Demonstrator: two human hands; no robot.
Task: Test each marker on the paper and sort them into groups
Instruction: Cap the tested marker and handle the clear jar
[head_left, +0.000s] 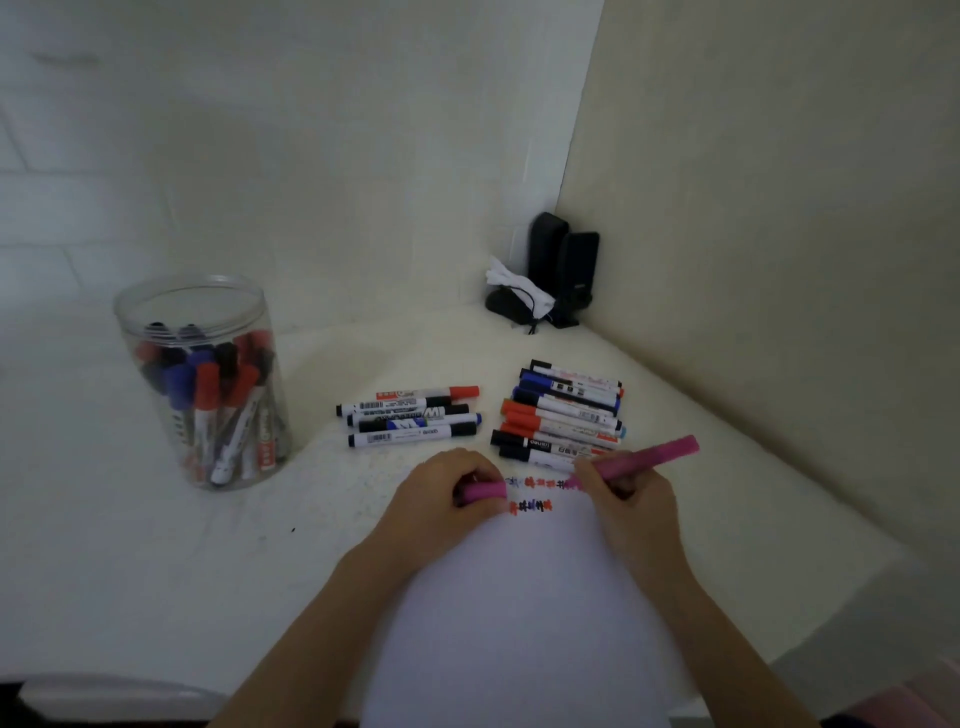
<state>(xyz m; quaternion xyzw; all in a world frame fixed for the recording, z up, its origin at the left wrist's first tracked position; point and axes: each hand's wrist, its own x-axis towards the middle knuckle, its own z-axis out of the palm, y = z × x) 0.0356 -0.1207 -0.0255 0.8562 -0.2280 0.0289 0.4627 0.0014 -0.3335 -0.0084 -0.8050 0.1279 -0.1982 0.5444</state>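
A white sheet of paper (514, 597) lies on the table in front of me, with two short rows of coloured scribbles (535, 493) near its far edge. My right hand (623, 493) grips a pink marker (654, 457), its tip touching the paper at the right end of the upper row. My left hand (441, 493) rests on the paper and holds the pink cap (485, 491). Beyond the paper lie two groups of markers: a small group (410, 415) on the left and a larger pile (566, 415) on the right.
A clear plastic jar (202, 384) with several more markers stands at the left. Black speakers (563, 265), a black mouse and a white cloth sit in the far corner. Walls close the table at the back and right.
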